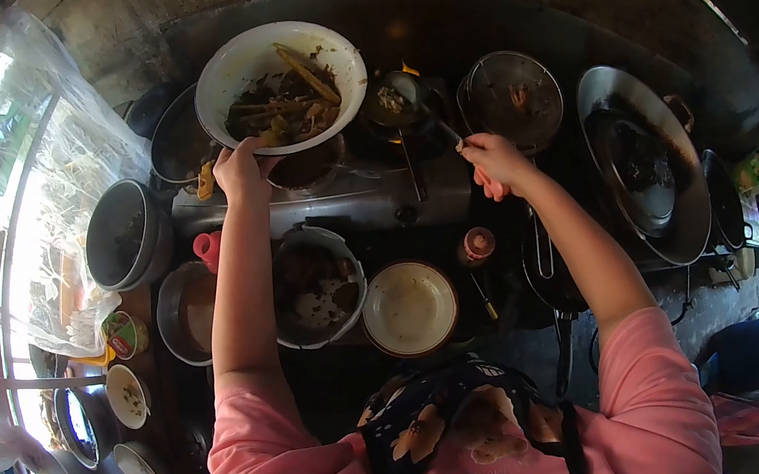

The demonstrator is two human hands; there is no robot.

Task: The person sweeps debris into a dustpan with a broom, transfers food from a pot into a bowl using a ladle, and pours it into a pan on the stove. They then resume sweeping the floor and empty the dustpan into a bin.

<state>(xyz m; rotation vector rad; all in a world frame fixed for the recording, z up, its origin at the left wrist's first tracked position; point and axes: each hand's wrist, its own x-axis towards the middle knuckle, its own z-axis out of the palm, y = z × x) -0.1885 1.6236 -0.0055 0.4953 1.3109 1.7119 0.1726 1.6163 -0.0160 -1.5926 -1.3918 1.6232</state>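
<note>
My left hand (244, 171) grips the near rim of a white enamel basin (346, 60), tilted towards me above the stove. Dark shredded food and long brownish pieces lie inside it. In my right hand (497, 163) is the handle of a ladle (443, 127), fingers closed round it. The ladle's head reaches into a small frying pan (394, 115) holding a bit of food, and is only partly visible. Orange flame shows at the burner beside that pan, whose handle points towards me.
A metal stove (233, 212) runs under the basin. A strainer (512, 97) and a large wok (683, 173) are at right. Nearer stand a pot (345, 243), a cream bowl (409, 308) and a small bottle (476, 246). Stacked grey bowls (123, 231) sit at left by a bright window.
</note>
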